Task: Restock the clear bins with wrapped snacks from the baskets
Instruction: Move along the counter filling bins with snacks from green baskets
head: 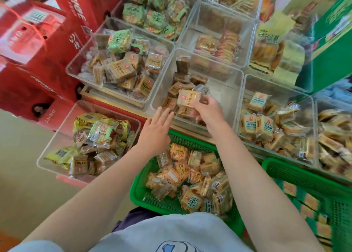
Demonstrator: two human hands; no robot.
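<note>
Off to the left, red cardboard cartons (36,47) stand stacked, white lettering and a barcode label on show, one carton face printed with people. Below them runs a plain beige floor (22,175), smooth and evenly lit. A wooden shelf edge (114,100) peeks out in pale tan. Far right, a tall green printed box (331,42) leans into view. Soft, bright light everywhere, no hard shadows.
</note>
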